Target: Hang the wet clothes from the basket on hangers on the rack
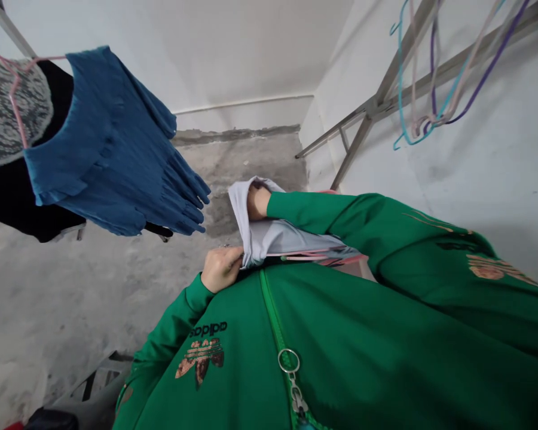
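A pale grey garment (269,236) hangs bunched in front of my chest, its cloth turned over at the top. My left hand (221,269) pinches its lower edge. My right hand (257,202), in a green sleeve, reaches across from the right and sits inside the cloth, its fingers hidden. A pink hanger (307,255) lies partly inside the garment, below my right forearm, and most of it is hidden. My green zip jacket (341,334) fills the bottom of the view.
A blue pleated top (112,140) hangs on a pink hanger at upper left, overlapping dark and speckled grey clothes. A metal drying rack (376,101) with coloured wire hangers (430,77) stands at upper right. Below lies a concrete floor (72,298), bounded by white walls (475,167).
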Tool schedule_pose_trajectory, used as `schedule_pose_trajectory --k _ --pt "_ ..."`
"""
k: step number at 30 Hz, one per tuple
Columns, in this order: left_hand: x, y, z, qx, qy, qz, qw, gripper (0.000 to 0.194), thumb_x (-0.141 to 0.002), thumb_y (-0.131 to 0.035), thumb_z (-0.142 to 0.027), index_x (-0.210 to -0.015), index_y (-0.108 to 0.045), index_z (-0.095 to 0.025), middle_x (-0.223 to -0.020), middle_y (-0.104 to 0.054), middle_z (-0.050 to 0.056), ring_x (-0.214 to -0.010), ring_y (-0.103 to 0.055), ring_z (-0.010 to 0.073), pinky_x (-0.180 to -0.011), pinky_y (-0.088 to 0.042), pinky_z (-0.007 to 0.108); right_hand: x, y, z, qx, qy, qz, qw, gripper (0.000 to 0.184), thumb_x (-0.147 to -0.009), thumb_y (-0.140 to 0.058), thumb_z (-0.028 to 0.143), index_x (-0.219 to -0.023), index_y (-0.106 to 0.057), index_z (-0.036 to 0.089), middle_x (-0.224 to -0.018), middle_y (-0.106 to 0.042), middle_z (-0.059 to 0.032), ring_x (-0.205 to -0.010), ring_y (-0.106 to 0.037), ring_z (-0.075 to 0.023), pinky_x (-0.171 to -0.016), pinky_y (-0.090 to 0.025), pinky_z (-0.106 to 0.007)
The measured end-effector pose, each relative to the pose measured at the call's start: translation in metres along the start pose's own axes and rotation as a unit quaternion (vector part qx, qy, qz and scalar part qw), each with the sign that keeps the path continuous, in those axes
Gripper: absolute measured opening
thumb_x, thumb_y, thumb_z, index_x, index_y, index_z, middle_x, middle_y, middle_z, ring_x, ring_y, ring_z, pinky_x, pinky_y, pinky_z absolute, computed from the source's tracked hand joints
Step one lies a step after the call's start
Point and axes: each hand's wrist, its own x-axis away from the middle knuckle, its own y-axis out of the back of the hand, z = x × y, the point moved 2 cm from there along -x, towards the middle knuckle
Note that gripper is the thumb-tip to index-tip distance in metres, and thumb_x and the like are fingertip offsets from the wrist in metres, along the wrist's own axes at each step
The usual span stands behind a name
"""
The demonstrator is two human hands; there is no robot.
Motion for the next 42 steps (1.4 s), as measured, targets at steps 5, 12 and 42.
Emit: schedule_pose_trajectory --k 5,12,42 --pt "-0.002 -0.004 0.003 0.025 0.016 0.009 1.0 0.025 -0.087 -0.045 -0.014 -0.089 -0.069 -0.018 -0.065 -0.069 0.005 -0.057 -0.064 0.0149 -0.054 -0.045 0.023 0.005 -0.004 0.025 0.04 -0.042 0.133 0.989 0.058 -0.074 -0.069 0.032 -0.123 -0.059 0.004 -0.133 -0.052 -0.0255 -0.127 -0.044 -0.0409 -0.106 -0.036 -0.053" --pt "0.0 0.005 0.031 0.067 0.149 -0.001 0.987 0.033 -0.083 -0.046 -0.015 -0.103 -0.072 -0.02 -0.088 -0.076 0.006 -0.075 -0.071 0.0166 -0.068 -0.055 0.024 0.043 0.065 -0.001 -0.308 0.091 0.254 0.912 0.041 -0.085 -0.06 0.048 -0.098 -0.067 0.009 -0.093 -0.069 -0.007 -0.089 -0.065 -0.0148 -0.083 -0.049 -0.024" --pt "-0.127 -0.041 -0.014 -0.134 -0.017 -0.034 0.99 0.043 -0.085 -0.059 -0.049 -0.11 -0.057 -0.013 -0.106 -0.059 0.015 -0.095 -0.056 0.0259 -0.078 -0.044 0.037 0.061 0.173 -0.006 -0.573 -0.031 -0.1 0.813 0.014 -0.093 -0.047 0.016 -0.079 -0.048 0.013 -0.056 -0.032 0.006 -0.045 -0.023 -0.0036 -0.046 -0.027 -0.016"
